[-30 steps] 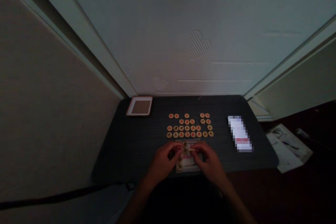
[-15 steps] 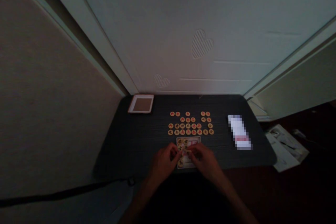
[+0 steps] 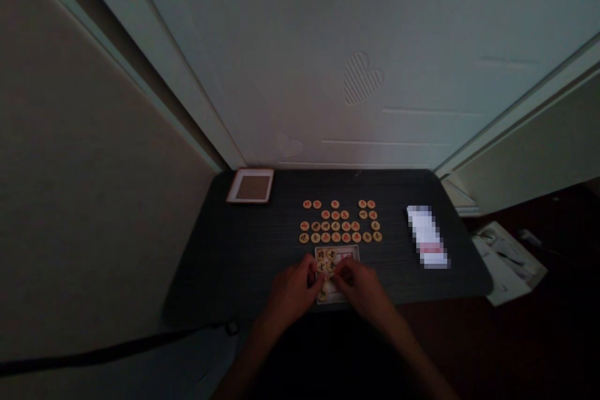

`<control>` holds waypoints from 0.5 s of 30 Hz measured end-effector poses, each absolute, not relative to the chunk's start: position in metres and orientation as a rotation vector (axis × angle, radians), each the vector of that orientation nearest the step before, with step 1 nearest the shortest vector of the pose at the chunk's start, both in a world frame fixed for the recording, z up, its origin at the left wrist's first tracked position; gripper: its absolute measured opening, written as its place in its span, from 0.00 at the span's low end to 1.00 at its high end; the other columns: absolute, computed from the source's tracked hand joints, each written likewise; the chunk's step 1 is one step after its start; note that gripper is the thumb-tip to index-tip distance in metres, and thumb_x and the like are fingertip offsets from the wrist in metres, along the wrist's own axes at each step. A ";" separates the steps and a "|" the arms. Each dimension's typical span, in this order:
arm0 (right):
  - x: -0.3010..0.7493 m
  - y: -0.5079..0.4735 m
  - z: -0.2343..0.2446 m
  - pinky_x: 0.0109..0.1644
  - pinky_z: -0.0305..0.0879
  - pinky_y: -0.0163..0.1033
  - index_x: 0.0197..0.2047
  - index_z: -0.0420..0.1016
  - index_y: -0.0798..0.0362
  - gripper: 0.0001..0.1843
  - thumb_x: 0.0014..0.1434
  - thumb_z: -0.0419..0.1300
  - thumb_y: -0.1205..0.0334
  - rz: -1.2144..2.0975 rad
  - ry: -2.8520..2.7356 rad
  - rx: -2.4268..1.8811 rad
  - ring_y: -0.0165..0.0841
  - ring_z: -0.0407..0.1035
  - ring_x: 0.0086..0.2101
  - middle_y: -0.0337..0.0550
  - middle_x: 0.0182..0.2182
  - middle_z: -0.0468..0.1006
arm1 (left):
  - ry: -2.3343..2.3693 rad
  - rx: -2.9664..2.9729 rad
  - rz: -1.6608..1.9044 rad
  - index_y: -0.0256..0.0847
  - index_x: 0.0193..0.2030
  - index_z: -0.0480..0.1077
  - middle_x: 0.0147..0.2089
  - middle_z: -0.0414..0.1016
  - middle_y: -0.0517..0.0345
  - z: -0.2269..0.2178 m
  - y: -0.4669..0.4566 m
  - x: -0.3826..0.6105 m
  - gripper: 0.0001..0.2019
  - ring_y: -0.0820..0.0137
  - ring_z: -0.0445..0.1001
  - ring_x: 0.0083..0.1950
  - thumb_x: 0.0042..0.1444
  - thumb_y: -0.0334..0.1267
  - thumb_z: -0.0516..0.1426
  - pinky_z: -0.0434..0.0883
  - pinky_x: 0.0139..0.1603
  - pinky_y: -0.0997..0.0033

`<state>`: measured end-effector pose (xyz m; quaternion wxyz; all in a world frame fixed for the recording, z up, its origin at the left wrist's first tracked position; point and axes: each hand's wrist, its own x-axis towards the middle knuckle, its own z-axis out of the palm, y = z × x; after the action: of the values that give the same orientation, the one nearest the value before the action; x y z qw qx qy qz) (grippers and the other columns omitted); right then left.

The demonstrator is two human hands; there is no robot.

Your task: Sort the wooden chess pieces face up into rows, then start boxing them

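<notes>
Several round wooden chess pieces (image 3: 340,226) with red and dark marks lie in rows on the dark table (image 3: 234,256). Nearer to me a small flat box (image 3: 349,254) holds more of the pieces in its left part. My left hand (image 3: 293,292) and my right hand (image 3: 363,290) rest over the near half of that box, fingers curled inward and meeting at its middle. The fingertips pinch around a piece there, though the light is too dim to show which hand has it.
A shallow square lid or tray (image 3: 250,187) sits at the table's far left corner. A pixelated white card (image 3: 427,237) lies at the right. A pale door with heart shapes (image 3: 360,78) stands behind. Papers (image 3: 509,262) lie on the floor to the right.
Both hands have drawn slightly closer together and nearer to me over the box. More of the box's far end with its pieces now shows.
</notes>
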<state>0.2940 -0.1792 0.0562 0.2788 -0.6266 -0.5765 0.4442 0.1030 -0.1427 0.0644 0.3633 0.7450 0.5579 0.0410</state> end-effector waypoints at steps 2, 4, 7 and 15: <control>0.293 -0.179 0.054 0.37 0.68 0.34 0.38 0.75 0.52 0.03 0.61 0.60 0.66 1.168 -1.557 -1.703 0.31 0.75 0.32 0.39 0.31 0.80 | 1.443 1.914 0.110 0.45 0.41 0.65 0.36 0.77 0.62 0.064 -0.143 0.103 0.07 0.69 0.76 0.36 0.64 0.44 0.54 0.59 0.34 0.72; 0.293 -0.179 0.052 0.38 0.68 0.35 0.37 0.75 0.52 0.03 0.60 0.60 0.68 1.128 -1.581 -1.723 0.32 0.75 0.32 0.39 0.32 0.80 | 1.456 1.917 0.122 0.45 0.41 0.65 0.36 0.77 0.63 0.064 -0.143 0.103 0.06 0.69 0.76 0.36 0.64 0.44 0.54 0.58 0.34 0.72; 0.293 -0.179 0.049 0.39 0.67 0.35 0.37 0.75 0.52 0.04 0.60 0.61 0.69 1.089 -1.613 -1.742 0.32 0.74 0.33 0.39 0.32 0.79 | 1.449 1.914 0.122 0.46 0.41 0.66 0.36 0.77 0.63 0.064 -0.143 0.103 0.07 0.69 0.75 0.36 0.64 0.45 0.54 0.58 0.34 0.72; 0.295 -0.184 0.056 0.43 0.67 0.36 0.39 0.74 0.52 0.07 0.61 0.58 0.73 1.030 -1.701 -1.689 0.33 0.73 0.37 0.42 0.36 0.77 | 1.347 1.874 0.130 0.45 0.41 0.66 0.37 0.77 0.61 0.071 -0.140 0.098 0.07 0.69 0.76 0.38 0.65 0.45 0.53 0.61 0.36 0.72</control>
<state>0.2949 -0.1840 0.0559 0.2632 -0.6246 -0.6290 0.3808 0.0985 -0.1396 0.0705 0.4033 0.7418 0.5333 0.0515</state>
